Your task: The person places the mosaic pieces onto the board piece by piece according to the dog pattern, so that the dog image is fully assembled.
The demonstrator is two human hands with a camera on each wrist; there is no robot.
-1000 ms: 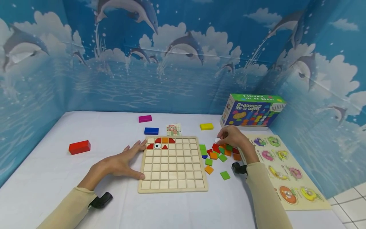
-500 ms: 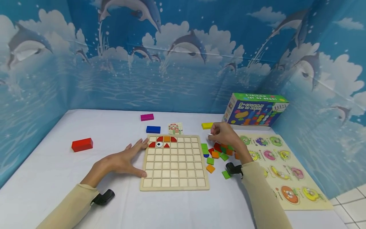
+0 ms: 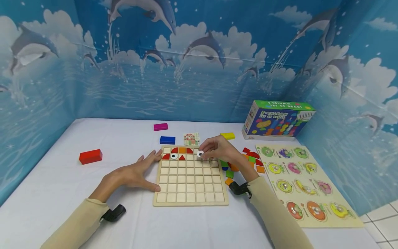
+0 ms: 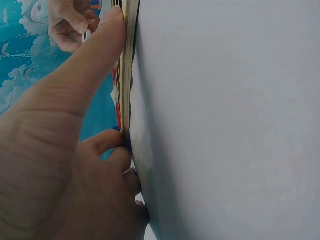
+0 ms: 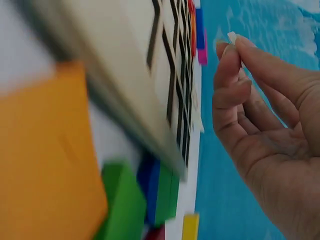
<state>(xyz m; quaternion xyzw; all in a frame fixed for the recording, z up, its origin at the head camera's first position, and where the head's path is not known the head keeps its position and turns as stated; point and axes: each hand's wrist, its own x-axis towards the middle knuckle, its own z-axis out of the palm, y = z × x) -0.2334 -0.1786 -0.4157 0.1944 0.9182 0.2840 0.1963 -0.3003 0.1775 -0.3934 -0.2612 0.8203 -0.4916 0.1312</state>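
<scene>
Dolphin-printed blue cloth (image 3: 155, 86) walls in a white-covered table (image 3: 133, 230). On it lies a gridded wooden board (image 3: 189, 180), its top 2 rows carrying 1 eye piece (image 3: 173, 156), 1 orange square (image 3: 182, 150) and some red pieces (image 3: 181, 157). The left hand (image 3: 132, 174) is spread wide, touching the board's left edge. The right hand (image 3: 221, 149) pinches a white eye disc (image 3: 200, 154) above the board's upper part, right of the filled cells. Loose tiles (image 3: 260, 169) lie to the board's right, beside a fruit puzzle (image 3: 339, 223). Beyond the board sit a picture card (image 3: 191, 139) and a blue block (image 3: 167, 140).
</scene>
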